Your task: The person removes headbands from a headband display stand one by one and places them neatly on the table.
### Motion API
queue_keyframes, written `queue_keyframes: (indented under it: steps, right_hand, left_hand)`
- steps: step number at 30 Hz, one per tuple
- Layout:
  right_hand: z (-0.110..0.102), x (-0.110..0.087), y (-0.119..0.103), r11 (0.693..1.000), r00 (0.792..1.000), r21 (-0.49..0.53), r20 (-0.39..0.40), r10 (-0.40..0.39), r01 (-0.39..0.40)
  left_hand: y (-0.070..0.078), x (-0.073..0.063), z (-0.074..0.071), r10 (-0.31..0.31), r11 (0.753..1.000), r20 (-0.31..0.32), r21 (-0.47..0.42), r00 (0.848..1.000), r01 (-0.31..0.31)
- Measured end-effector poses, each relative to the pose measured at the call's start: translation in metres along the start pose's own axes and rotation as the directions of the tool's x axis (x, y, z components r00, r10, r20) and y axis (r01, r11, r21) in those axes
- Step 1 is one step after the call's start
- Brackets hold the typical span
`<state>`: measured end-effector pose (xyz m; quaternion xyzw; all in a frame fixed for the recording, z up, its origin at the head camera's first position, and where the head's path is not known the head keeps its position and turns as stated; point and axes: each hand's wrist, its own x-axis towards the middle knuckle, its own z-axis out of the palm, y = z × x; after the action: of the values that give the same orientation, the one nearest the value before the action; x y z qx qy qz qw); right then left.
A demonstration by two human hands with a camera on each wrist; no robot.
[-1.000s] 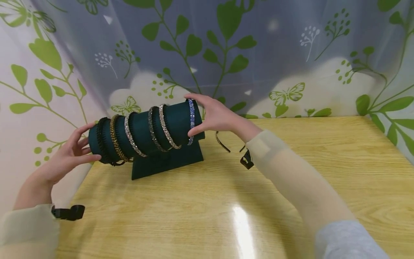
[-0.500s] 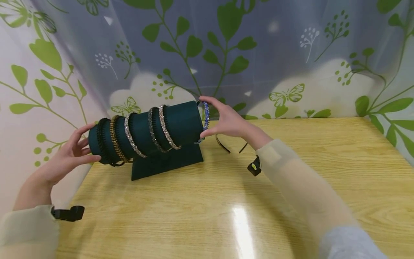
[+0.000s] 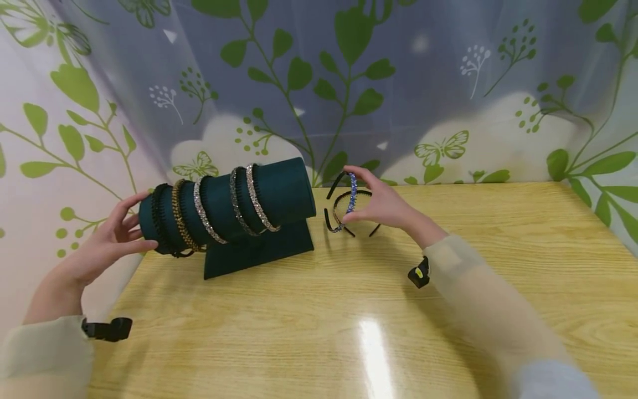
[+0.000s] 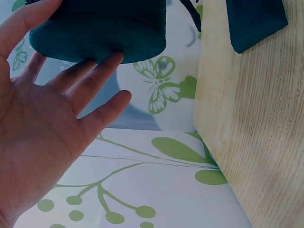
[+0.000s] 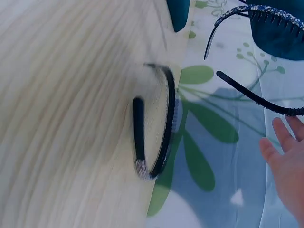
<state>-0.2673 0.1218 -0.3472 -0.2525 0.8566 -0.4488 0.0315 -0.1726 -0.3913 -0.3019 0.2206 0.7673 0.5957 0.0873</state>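
Observation:
My left hand [image 3: 102, 244] holds the left end of a dark green roll-shaped headband stand [image 3: 288, 185], thumb in front and index finger at the top. In the left wrist view, several fingertips touch the roll's end face. Several beaded headbands stay on the roll: black, gold, silver, dark grey and pale pink-silver [image 3: 256, 194]. Off its right end, my right hand [image 3: 386, 206] pinches a blue glittery headband [image 3: 353, 191] between thumb and fingers. The headband is in the air, its black tips pointing left toward the stand, apart from it.
Behind the blue headband, another dark headband [image 5: 168, 123] stands on the wooden table [image 3: 279, 327]. The stand's flat green base [image 3: 259, 252] rests on the table. A leaf-patterned curtain [image 3: 423, 83] closes off the back and left side. Wood surface extends to the right and front.
My right hand has drawn the blue headband rightward off the stand's right end, over toward the headband on the table. My left hand and the stand have stayed in place.

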Motion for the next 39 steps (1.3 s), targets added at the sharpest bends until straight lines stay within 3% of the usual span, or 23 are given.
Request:
queue_keyframes:
  steps: [6,16,21,31,39]
  right_hand:
    - [-0.022,-0.020,0.012,1.000,0.999,-0.026,-0.045,0.004,-0.005]
    - [-0.065,-0.055,0.026,0.997,0.980,0.019,-0.182,-0.075,0.080]
    - [-0.086,-0.070,0.031,0.999,0.974,0.010,-0.221,-0.040,0.043]
    - [-0.112,-0.093,0.044,0.989,0.973,-0.064,-0.196,0.122,-0.137]
    - [-0.118,-0.095,0.048,0.964,0.984,-0.209,-0.106,0.142,-0.161]
  left_hand:
    - [-0.001,0.000,-0.001,-0.002,1.000,0.006,0.000,1.000,0.002]
    - [-0.001,0.001,0.000,0.001,1.000,0.003,-0.001,1.000,-0.001]
    - [-0.002,0.001,-0.001,0.005,1.000,0.005,-0.012,1.000,-0.005]
    - [-0.004,0.000,-0.003,-0.018,1.000,-0.004,0.010,1.000,0.018]
    - [-0.003,0.000,-0.003,-0.009,1.000,0.000,0.002,1.000,0.009]
